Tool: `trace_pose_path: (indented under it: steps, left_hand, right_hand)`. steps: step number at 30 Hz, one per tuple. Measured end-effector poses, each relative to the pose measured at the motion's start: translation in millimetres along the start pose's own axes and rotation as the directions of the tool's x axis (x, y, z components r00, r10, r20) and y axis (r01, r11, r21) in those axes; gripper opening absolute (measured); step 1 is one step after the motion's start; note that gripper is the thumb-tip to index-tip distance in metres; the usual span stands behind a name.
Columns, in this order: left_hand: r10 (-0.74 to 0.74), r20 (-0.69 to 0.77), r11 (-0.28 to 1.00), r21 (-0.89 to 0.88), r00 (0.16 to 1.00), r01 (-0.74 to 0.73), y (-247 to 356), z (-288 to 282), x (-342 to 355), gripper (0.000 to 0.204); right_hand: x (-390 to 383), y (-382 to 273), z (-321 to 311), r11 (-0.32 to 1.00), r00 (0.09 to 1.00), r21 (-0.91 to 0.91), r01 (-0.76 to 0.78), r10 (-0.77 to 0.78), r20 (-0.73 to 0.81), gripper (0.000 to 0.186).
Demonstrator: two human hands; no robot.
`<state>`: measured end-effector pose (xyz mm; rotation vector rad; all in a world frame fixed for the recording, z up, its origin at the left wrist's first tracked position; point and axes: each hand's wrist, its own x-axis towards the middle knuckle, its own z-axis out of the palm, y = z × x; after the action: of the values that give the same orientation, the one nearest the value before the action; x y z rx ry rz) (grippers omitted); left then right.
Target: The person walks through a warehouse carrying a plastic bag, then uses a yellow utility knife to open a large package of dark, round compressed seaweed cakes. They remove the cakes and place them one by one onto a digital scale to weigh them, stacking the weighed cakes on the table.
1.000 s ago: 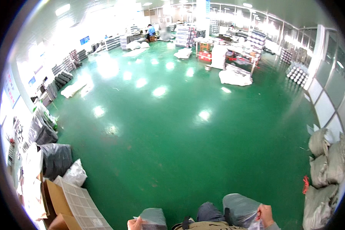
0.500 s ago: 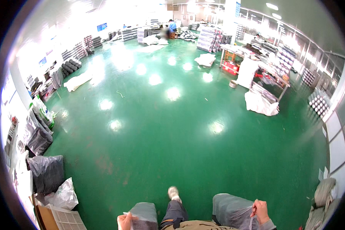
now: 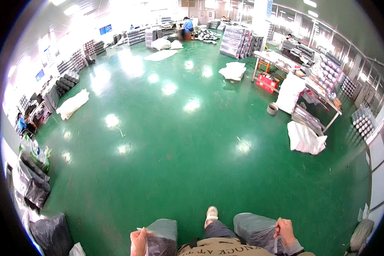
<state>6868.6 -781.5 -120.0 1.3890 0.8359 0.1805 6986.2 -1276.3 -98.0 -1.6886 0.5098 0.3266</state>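
At the lower edge, my left hand (image 3: 138,241) is closed on a translucent plastic bag (image 3: 162,234) with dark, bulky contents. On my other side, my right hand (image 3: 284,231) grips the gathered top of a second, similar bag (image 3: 254,230). The two bags hang either side of my legs and tan apron (image 3: 213,248). One white shoe (image 3: 211,212) shows ahead of me on the green floor (image 3: 179,170).
A work table (image 3: 331,106) with a white sack (image 3: 306,137) by its legs stands right, near stacked wrapped rolls (image 3: 232,40). Dark bags (image 3: 49,234) line the left. Co-workers in blue are at the back (image 3: 187,24) and far left (image 3: 21,123).
I have moved forward: the table and white sacks appear nearer, and the cardboard at lower left has left view. Both hands still grip their bags.
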Motion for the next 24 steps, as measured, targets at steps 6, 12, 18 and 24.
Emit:
trace_pose_path:
  steps: [6,12,18,24]
  left_hand:
    - [-0.049,-0.03,0.998,0.044,0.998,0.051,96,96,190,0.033]
    - [0.042,-0.025,0.998,0.05,0.999,-0.04,205,218,431,0.031]
    - [-0.016,0.012,1.0,-0.016,1.0,0.017,334,294,661,0.033]
    - [0.012,0.001,1.0,0.015,1.0,-0.012,443,385,894,0.03]
  right_hand:
    - [207,-146,67,0.999,0.999,-0.027,-0.02,0.019,-0.026,0.037]
    - [422,-299,158,0.993,0.993,-0.076,0.09,-0.095,-0.063,0.035]
    - [594,-437,265,0.998,0.998,-0.043,0.04,-0.042,-0.055,0.035]
    - [822,-569,376,0.998,0.998,-0.043,0.055,-0.053,0.037,0.034]
